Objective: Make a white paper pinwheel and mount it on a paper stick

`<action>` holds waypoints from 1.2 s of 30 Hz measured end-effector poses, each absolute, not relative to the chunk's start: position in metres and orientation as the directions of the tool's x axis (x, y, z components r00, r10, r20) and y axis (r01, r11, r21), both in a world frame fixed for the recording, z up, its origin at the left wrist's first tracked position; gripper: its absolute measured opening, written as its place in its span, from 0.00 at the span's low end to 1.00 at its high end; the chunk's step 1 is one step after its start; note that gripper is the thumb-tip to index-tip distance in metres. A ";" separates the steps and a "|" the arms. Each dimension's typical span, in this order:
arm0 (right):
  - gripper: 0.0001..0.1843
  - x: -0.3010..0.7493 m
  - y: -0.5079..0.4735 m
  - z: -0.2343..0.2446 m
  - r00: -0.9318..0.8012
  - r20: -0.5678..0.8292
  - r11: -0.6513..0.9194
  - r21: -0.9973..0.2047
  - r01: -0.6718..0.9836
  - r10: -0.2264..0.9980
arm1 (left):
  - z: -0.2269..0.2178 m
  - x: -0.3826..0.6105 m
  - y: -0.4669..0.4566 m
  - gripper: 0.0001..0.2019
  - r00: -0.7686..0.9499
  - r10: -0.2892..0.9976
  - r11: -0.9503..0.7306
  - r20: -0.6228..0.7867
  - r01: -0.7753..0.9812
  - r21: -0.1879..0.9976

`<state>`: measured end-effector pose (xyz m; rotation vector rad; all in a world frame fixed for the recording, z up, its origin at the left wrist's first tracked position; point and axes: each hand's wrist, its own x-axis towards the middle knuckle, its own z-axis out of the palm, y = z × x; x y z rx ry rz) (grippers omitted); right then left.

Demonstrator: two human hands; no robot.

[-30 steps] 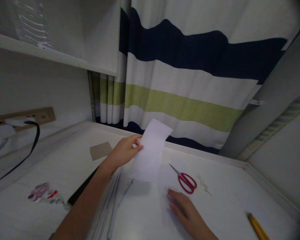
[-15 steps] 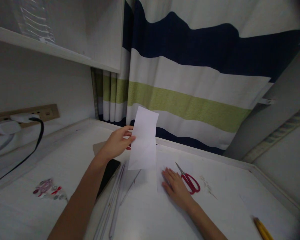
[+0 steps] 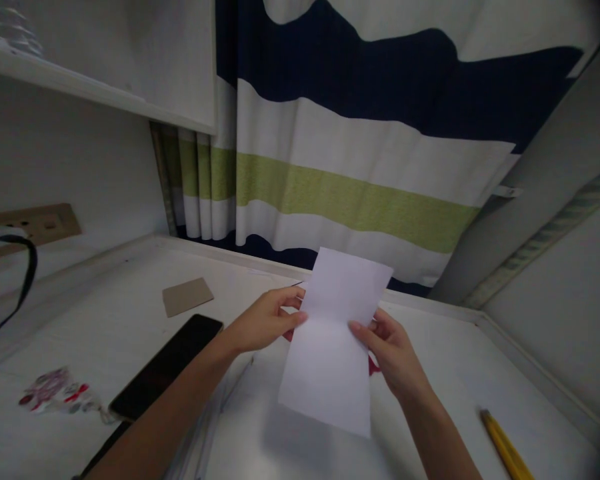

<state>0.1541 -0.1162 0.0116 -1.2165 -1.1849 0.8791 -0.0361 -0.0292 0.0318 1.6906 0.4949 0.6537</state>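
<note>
A white sheet of paper (image 3: 333, 353) with a crease across its middle hangs above the white desk (image 3: 460, 373), held between both hands. My left hand (image 3: 267, 320) pinches its left edge at the crease, thumb in front. My right hand (image 3: 390, 347) grips the right edge, thumb on the front face. A sliver of the red scissors (image 3: 373, 365) shows behind the paper, next to my right hand.
A black phone (image 3: 167, 365) lies left of my left arm, with a brown card piece (image 3: 187, 297) beyond it. A patterned wrapper (image 3: 55, 392) sits at the far left, a yellow pencil (image 3: 505, 445) at the right. A striped curtain (image 3: 360, 200) hangs behind; a shelf is overhead at the left.
My right hand has lifted off the desk beside the scissors and taken the paper's right edge. The paper has moved right and down, in front of me.
</note>
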 end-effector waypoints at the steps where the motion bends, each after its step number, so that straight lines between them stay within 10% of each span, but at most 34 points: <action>1: 0.12 0.156 -0.118 0.012 0.219 0.193 0.179 -0.980 0.084 0.956 | 0.032 -0.036 -0.029 0.09 0.760 0.634 -0.195 0.143 -0.021 0.981; 13: 0.20 0.166 -0.128 0.020 0.103 0.483 0.407 -0.819 0.404 0.870 | 0.034 -0.039 -0.024 0.26 0.759 0.647 0.143 -0.074 -0.025 0.989; 27: 0.18 0.165 -0.130 0.020 -0.118 0.474 0.468 -0.740 0.483 0.872 | 0.035 -0.041 -0.027 0.21 0.703 0.697 -0.244 0.143 0.044 0.969; 36: 0.22 0.152 -0.131 0.018 -0.157 0.061 0.116 -0.919 0.376 0.986 | 0.033 -0.025 -0.058 0.19 0.774 0.607 -0.499 0.182 0.193 0.845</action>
